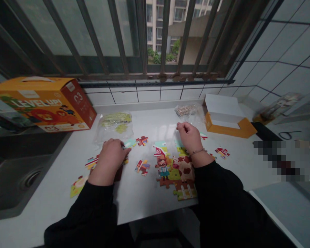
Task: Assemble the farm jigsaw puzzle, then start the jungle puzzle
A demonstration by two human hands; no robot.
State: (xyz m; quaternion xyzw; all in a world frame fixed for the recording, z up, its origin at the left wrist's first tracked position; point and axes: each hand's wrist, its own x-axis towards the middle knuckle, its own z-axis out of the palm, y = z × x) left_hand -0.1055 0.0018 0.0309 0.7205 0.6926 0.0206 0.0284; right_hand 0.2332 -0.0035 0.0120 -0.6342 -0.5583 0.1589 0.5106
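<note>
On the left, my left hand (110, 156) is low over loose jigsaw pieces, its fingers bent and the thumb apart from them. A light blue puzzle piece (130, 143) lies beside its fingertips; I cannot tell if they touch. My right hand (190, 136) is closed, fingers curled together, above the top right of a partly joined jigsaw puzzle (170, 172). Whatever those fingers hold, if anything, is hidden. The joined part shows a farmer, a cow and a fence. Two red patterned pieces (142, 167) (142, 140) lie between my hands.
Further loose pieces (222, 152) lie to the right, and a chick piece (78, 185) at the left. Behind are plastic bags (116, 124) (188, 112) of pieces, an orange box (43, 106) and an opened box (227, 127). A sink (5, 203) borders the counter's left side.
</note>
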